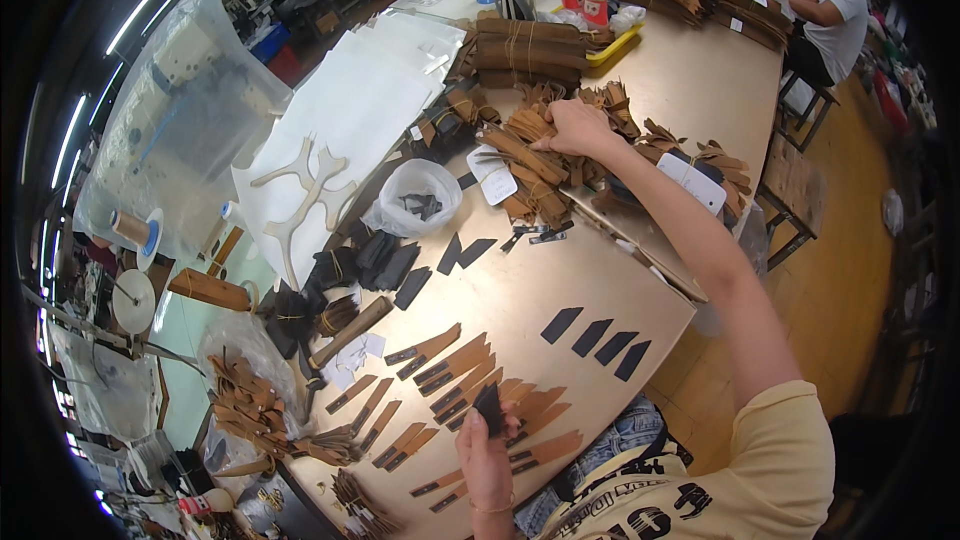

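Note:
Close to my body, my left hand [486, 455] is closed around a small stack of black slant-cut pieces [488, 406], held above the table. Under and around it lie rows of brown leather strips [452, 365], several with black ends. My right arm stretches to the far side, where my right hand [580, 128] has its fingers curled down on a heap of brown leather strips [535, 165]; the fingertips are partly hidden. Several loose black pieces [597, 337] lie in a row at the right, and a few more black pieces [475, 252] lie mid-table.
A white bag-lined tub [420, 198] holds black scraps. A hammer [350, 332] lies left of the strips. Tied brown bundles [530, 52] and a yellow tray [615, 48] stand at the back. White sheets [340, 110] cover the far left. Another person [830, 25] sits at the far right.

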Available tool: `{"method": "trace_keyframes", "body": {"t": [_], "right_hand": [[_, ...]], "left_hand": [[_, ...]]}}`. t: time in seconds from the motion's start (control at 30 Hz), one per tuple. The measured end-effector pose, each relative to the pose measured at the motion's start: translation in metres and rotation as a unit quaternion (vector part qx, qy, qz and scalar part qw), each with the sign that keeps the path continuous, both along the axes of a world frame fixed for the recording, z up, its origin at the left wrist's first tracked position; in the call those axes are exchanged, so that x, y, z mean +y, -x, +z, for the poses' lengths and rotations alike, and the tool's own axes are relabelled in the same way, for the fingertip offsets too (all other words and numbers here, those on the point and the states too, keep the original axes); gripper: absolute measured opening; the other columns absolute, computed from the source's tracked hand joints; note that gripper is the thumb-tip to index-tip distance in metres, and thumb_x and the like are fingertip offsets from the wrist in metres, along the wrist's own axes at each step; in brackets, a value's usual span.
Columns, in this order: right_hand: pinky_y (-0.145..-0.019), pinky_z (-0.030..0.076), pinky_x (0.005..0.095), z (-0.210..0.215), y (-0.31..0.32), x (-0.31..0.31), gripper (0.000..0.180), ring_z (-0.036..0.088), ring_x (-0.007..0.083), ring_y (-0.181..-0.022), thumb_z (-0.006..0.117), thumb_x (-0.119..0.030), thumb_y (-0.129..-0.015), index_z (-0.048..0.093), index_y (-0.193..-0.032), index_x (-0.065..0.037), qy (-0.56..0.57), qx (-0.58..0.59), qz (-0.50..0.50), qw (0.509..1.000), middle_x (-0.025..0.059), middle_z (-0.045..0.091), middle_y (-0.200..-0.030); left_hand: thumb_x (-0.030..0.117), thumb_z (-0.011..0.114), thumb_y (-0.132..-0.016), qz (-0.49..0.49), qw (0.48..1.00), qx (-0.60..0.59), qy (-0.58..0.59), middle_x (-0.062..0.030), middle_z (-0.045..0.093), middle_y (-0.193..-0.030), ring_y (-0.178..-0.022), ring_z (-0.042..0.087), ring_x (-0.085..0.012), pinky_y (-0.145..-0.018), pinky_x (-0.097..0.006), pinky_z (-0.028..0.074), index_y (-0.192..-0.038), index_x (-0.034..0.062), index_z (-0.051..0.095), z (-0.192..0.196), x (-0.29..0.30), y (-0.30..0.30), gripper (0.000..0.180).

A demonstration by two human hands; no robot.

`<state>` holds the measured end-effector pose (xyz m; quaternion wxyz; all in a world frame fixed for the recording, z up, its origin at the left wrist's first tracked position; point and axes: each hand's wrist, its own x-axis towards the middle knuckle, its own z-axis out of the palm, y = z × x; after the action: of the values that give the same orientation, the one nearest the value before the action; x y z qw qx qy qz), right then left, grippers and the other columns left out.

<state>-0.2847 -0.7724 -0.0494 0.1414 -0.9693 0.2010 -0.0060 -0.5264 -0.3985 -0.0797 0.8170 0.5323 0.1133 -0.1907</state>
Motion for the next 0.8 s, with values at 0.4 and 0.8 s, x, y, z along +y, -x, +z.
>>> {"method": "trace_keyframes", "body": {"t": [0.4, 0.8], "right_hand": [[-0.058, 0.052, 0.0316, 0.033, 0.018, -0.084, 0.035, 0.066, 0.0164, -0.058, 0.08, -0.03, -0.078, 0.075, -0.092, 0.001, -0.29, -0.238, -0.055, 0.925, 0.0078, 0.071, -0.069], [-0.087, 0.053, 0.0455, -0.018, 0.033, -0.015, 0.071, 0.065, 0.0373, -0.106, 0.079, -0.048, -0.077, 0.05, -0.127, -0.007, 0.02, -0.033, 0.005, 0.999, 0.0206, 0.067, -0.107]], "left_hand": [[0.026, 0.042, -0.107, 0.018, 1.0, 0.001, 0.009, -0.0126, 0.068, -0.1, -0.081, 0.058, -0.0141, -0.072, -0.029, 0.046, -0.112, -0.0044, 0.06, -0.004, 0.005, 0.002, 0.036], [0.027, 0.043, -0.107, 0.002, 1.0, 0.002, 0.001, -0.013, 0.066, -0.101, -0.08, 0.059, -0.0164, -0.07, -0.03, 0.047, -0.124, -0.0067, 0.055, -0.004, 0.004, 0.001, 0.04]]}}
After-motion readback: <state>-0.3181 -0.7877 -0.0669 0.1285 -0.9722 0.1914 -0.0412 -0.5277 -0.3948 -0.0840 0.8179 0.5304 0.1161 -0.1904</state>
